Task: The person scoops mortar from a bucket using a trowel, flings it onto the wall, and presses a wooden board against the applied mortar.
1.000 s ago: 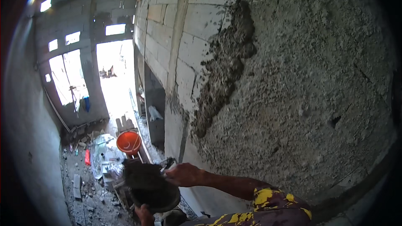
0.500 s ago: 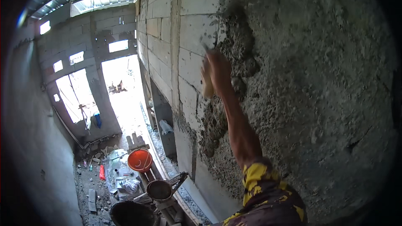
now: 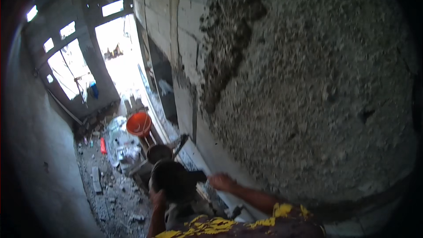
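Two hands occupy the lower centre of the frame; the left hand (image 3: 157,198) is folded against the left side of a dark pan (image 3: 174,180), apparently to steady it; the right hand (image 3: 222,182) is curled at the outer end of a dark flat tool (image 3: 198,176), apparently around its handle, which leaves the blade toward the pan; pan contents are too dark to identify; just above stands a smaller bucket (image 3: 159,153), contents unclear; farther up, an orange bucket (image 3: 137,124) shows mostly bare orange interior.
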Demonstrator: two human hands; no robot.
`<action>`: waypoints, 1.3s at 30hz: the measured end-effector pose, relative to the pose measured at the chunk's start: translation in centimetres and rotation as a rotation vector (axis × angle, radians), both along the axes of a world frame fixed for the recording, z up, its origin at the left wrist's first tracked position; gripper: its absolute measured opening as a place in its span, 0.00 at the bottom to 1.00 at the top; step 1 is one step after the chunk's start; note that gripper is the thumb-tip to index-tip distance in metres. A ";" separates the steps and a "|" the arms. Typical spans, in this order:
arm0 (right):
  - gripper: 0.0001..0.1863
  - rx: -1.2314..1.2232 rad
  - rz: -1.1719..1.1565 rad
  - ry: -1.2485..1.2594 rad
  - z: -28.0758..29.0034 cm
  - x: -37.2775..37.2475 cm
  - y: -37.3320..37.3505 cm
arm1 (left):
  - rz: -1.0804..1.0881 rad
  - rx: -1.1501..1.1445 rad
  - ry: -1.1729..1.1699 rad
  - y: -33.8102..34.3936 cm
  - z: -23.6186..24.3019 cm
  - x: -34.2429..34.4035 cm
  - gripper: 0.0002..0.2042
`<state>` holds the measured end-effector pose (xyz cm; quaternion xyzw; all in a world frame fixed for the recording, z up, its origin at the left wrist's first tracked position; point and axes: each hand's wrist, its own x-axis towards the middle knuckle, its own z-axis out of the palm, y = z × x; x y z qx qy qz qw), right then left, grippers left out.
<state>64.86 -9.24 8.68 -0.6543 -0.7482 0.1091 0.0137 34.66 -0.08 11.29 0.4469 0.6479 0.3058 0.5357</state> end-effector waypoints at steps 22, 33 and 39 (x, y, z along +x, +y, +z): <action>0.16 -0.596 -0.457 0.325 0.2 -1.7 -7.7 | -0.533 0.468 0.018 -6.6 2.0 9.2 0.30; 0.19 -0.410 -0.430 0.635 2.9 -3.1 -6.9 | -0.365 0.124 -0.450 -5.4 2.0 6.8 0.26; 0.17 -0.184 -0.467 0.294 8.5 -1.6 -2.0 | -0.183 0.103 -0.471 -0.8 2.9 6.4 0.19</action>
